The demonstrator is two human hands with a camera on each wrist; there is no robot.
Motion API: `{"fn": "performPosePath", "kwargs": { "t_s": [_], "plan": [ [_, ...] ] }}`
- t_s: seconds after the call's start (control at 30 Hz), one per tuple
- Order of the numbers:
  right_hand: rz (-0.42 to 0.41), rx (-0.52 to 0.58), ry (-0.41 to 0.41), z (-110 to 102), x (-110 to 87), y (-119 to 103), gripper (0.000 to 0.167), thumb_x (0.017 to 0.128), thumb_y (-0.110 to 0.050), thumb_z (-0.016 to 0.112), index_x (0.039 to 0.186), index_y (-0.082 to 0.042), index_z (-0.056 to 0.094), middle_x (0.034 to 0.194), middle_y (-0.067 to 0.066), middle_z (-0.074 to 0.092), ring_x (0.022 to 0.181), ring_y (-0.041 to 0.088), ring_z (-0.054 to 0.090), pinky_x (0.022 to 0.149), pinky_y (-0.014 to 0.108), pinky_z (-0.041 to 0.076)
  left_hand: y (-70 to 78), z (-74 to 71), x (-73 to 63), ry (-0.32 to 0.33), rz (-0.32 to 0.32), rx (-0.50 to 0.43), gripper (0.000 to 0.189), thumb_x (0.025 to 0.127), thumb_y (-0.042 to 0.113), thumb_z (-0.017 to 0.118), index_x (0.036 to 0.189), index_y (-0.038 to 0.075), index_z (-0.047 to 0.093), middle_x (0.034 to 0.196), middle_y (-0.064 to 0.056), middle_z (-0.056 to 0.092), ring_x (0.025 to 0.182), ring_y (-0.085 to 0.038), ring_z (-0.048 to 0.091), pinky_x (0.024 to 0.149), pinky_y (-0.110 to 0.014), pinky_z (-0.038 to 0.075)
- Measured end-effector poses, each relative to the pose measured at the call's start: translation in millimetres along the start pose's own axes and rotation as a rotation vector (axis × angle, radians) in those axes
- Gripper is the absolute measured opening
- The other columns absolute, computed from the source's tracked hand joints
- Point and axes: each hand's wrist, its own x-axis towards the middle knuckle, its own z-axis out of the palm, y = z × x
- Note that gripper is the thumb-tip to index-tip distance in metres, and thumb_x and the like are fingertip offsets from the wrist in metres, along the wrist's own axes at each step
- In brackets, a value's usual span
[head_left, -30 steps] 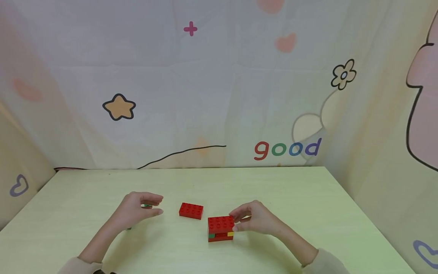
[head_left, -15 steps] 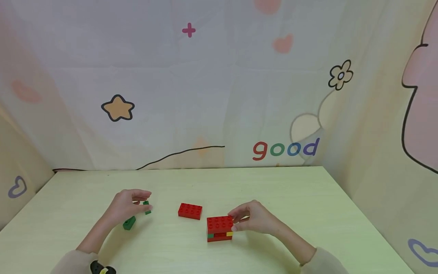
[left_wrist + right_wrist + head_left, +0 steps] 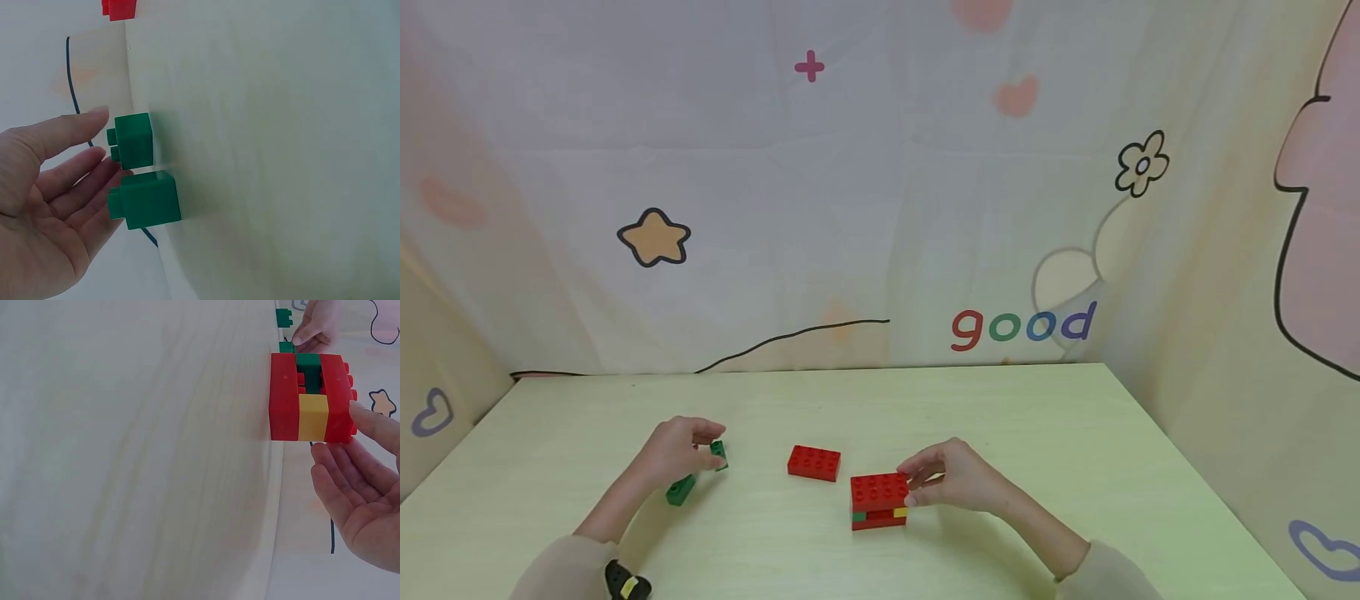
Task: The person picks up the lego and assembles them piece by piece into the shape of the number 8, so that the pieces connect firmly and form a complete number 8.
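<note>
Over the table's left half, my left hand (image 3: 677, 450) has its thumb and fingers spread beside a small green brick (image 3: 718, 455). In the left wrist view this brick stands on the table, and the thumb tip is apart from it. Another green brick (image 3: 153, 200) sits close by, partly under the hand in the head view. My right hand (image 3: 951, 477) holds the right end of a brick stack (image 3: 878, 493), thumb in front and a finger behind its top brick. The stack has red bricks above and below, with a green brick (image 3: 308, 364) and a yellow brick (image 3: 313, 417) between.
A loose red brick (image 3: 814, 463) lies between the hands, behind and left of the stack. The pale table (image 3: 760, 550) ends at a printed cloth backdrop (image 3: 820, 208), which also hangs along both sides.
My left hand has drawn back leftward, and both green bricks, mostly covered before, now show. The right hand and stack stay in place. The head view shifts slightly.
</note>
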Motion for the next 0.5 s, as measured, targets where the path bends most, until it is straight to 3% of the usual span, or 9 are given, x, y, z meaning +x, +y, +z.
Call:
{"fn": "performPosePath", "kwargs": {
  "t_s": [0.5],
  "plan": [
    [0.014,0.000,-0.004,1.6,0.2,-1.2,0.033,0.076,-0.012,0.074,0.106,-0.001,0.065,0.097,0.009,0.066,0.084,0.020,0.063,0.074,0.032,0.053,-1.1,0.3,5.9,-0.029,-0.005,0.081,0.040,0.071,0.005,0.075,0.105,-0.010,0.061,0.093,-0.012,0.065,0.082,-0.022,0.059,0.070,-0.036,0.050]
  ]
}}
